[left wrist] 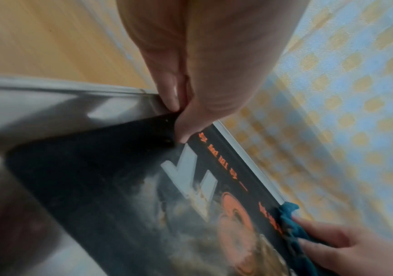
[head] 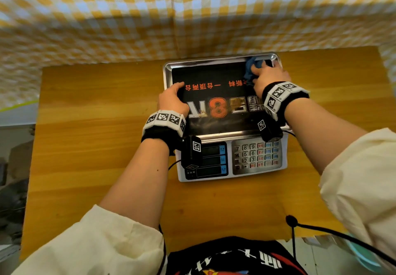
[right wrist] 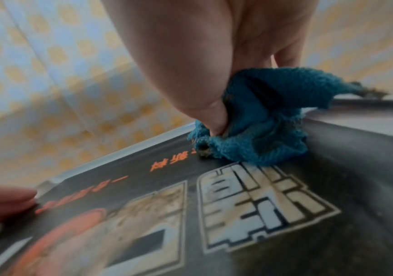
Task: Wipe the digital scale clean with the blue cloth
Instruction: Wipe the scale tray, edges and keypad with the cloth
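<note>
The digital scale [head: 211,74] sits on a wooden table, its steel platter covered by a black sticker with smeared white and orange print [right wrist: 256,205]. My right hand [head: 267,75] grips the bunched blue cloth [head: 249,71] and presses it onto the platter's far right corner; the thumb [right wrist: 214,115] digs into the cloth [right wrist: 261,130]. My left hand [head: 171,99] holds the platter's left rim, thumb on the sticker, and the left wrist view shows its fingertips [left wrist: 174,104] pinching that rim [left wrist: 72,89]. The cloth [left wrist: 289,220] shows there too.
The scale's keypad [head: 255,155] and displays [head: 212,161] face me, below both wrists. The wooden table [head: 96,135] has bare surface left and in front of the scale. A yellow and blue checked cloth [head: 128,17] hangs close behind. A black cable [head: 321,231] crosses near my body.
</note>
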